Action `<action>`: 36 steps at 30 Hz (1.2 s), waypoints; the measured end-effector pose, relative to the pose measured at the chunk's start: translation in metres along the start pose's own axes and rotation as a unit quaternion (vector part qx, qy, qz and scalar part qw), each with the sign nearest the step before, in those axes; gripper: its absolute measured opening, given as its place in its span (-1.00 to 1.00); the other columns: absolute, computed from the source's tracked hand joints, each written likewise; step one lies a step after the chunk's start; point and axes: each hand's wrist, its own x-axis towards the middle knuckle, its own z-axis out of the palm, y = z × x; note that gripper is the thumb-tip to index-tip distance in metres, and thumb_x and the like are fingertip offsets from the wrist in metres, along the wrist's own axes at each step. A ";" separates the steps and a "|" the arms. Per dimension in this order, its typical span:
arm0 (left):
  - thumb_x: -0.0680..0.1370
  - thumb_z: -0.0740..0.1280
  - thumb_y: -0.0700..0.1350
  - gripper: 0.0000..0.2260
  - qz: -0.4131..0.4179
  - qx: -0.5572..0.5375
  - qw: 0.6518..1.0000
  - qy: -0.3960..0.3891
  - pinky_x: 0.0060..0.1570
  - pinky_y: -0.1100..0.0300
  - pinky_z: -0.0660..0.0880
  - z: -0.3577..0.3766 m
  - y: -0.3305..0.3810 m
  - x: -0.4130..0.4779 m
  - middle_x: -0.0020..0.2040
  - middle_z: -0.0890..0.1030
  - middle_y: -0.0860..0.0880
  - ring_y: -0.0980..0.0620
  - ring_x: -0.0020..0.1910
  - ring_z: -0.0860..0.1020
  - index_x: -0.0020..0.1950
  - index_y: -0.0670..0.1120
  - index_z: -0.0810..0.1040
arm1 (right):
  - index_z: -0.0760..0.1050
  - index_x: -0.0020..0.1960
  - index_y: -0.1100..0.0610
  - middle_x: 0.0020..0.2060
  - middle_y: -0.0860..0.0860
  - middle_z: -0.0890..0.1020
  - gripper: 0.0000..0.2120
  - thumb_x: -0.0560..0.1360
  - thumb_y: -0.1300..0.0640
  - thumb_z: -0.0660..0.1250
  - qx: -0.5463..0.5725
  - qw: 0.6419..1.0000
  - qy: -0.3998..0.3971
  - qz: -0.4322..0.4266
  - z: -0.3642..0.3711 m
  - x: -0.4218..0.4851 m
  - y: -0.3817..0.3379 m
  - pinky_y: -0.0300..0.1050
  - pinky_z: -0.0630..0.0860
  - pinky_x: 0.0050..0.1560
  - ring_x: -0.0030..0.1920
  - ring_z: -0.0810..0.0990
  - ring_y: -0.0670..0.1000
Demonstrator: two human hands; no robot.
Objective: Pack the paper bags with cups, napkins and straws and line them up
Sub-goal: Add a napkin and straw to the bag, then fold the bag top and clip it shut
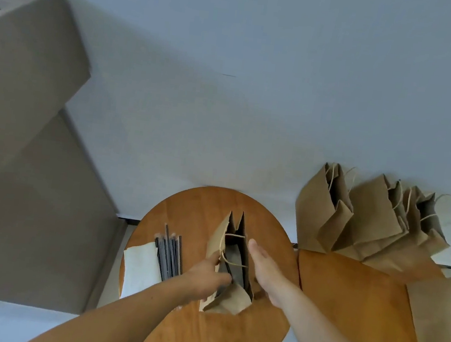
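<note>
A brown paper bag (228, 297) stands open-topped on the round wooden table (200, 334). My left hand (206, 277) grips the bag's left rim, with fingers curled over the edge into the opening. My right hand (265, 271) lies flat with straight fingers against the bag's right side. Left of the bag a bundle of dark straws (169, 254) lies beside a stack of white napkins (141, 268). No cups are visible.
Several brown paper bags (365, 217) stand in a row on a second wooden table (349, 306) to the right. A flat pile of brown bags (443, 316) lies at its right edge. A wall is behind, a beige stepped structure (24, 148) on the left.
</note>
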 end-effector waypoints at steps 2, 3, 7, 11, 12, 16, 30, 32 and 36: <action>0.40 0.39 0.05 -0.26 0.001 -0.018 1.000 -0.023 0.13 -0.05 0.60 0.009 0.000 -0.001 0.24 0.47 0.05 -0.01 0.12 0.53 0.52 0.18 0.14 | 0.09 0.58 -0.15 0.57 -0.01 0.17 -0.21 0.46 -0.52 -0.03 0.044 0.998 -0.037 0.040 0.005 0.002 0.007 0.24 0.20 0.47 0.54 0.16 0.15; 0.39 0.43 0.07 -0.19 0.010 -0.019 0.999 -0.028 0.17 0.02 0.57 0.014 0.000 -0.001 0.27 0.46 0.06 -0.01 0.17 0.51 0.55 0.18 0.09 | 0.13 0.57 -0.14 0.56 0.02 0.21 -0.20 0.46 -0.53 -0.02 0.064 0.995 -0.056 0.053 0.008 0.003 0.009 0.31 0.27 0.42 0.52 0.21 0.20; 0.43 0.49 0.10 -0.07 0.019 0.029 0.998 0.055 0.22 0.13 0.50 0.041 0.006 0.002 0.35 0.46 0.03 0.00 0.27 0.49 0.61 0.12 -0.05 | 0.49 0.35 -0.08 0.36 0.10 0.52 -0.31 0.50 -0.49 -0.03 0.107 0.986 -0.121 0.042 0.013 0.006 0.008 0.25 0.45 0.29 0.35 0.49 0.15; 0.61 0.23 -0.02 -0.48 -0.038 0.197 0.967 0.155 0.10 0.08 0.57 0.064 0.016 0.011 0.18 0.56 -0.01 -0.02 0.09 0.59 0.55 0.04 0.18 | 0.57 0.16 -0.05 0.13 0.01 0.65 -0.47 0.59 -0.35 -0.01 0.045 0.991 -0.125 -0.031 0.003 0.008 0.015 0.00 0.47 0.26 0.08 0.60 -0.07; 0.64 0.17 -0.04 -0.60 -0.048 0.206 0.960 0.181 0.01 0.11 0.59 0.066 0.017 0.011 0.06 0.58 0.02 0.00 0.01 0.60 0.49 0.04 0.29 | 0.58 0.17 -0.04 0.11 -0.04 0.66 -0.49 0.61 -0.31 0.00 0.026 0.990 -0.129 -0.054 -0.001 0.008 0.017 -0.02 0.50 0.25 0.10 0.60 -0.06; 0.68 0.05 -0.04 -0.69 -0.080 0.232 0.938 0.245 -0.08 0.14 0.60 0.063 0.010 0.010 -0.08 0.60 0.03 0.00 -0.09 0.63 0.29 0.00 0.52 | 0.34 0.47 0.00 0.37 -0.10 0.45 -0.55 0.65 -0.14 0.11 -0.190 0.956 -0.058 -0.218 -0.025 0.020 0.021 -0.15 0.35 0.36 0.41 0.40 -0.02; 0.61 0.14 -0.04 -0.80 -0.062 0.301 0.922 0.236 -0.16 0.12 0.54 0.036 0.009 0.005 -0.15 0.60 0.01 -0.02 -0.12 0.58 -0.03 0.00 0.56 | 0.61 0.07 -0.04 0.02 -0.15 0.64 -0.89 0.57 0.03 0.33 -0.451 0.803 0.001 -0.390 -0.067 0.054 -0.003 -0.09 0.54 0.01 0.03 0.61 -0.05; 0.58 0.21 0.04 -0.76 -0.082 0.292 0.911 0.280 -0.34 0.19 0.46 0.038 0.011 0.012 -0.30 0.54 0.03 0.04 -0.29 0.53 -0.24 0.02 0.50 | 0.61 0.06 -0.05 0.00 -0.16 0.65 -0.88 0.58 0.00 0.32 -0.444 0.806 0.004 -0.392 -0.066 0.053 0.000 -0.09 0.55 -0.02 -0.01 0.60 -0.07; 0.60 0.24 0.13 -0.65 -0.107 0.265 0.905 0.315 -0.36 0.17 0.46 0.045 0.011 0.020 -0.37 0.49 0.04 0.03 -0.33 0.53 -0.34 0.02 0.38 | 0.59 0.12 -0.05 0.02 -0.22 0.58 -0.85 0.58 -0.02 0.33 -0.365 0.833 0.022 -0.416 -0.072 0.059 0.008 -0.24 0.52 -0.08 -0.08 0.58 -0.14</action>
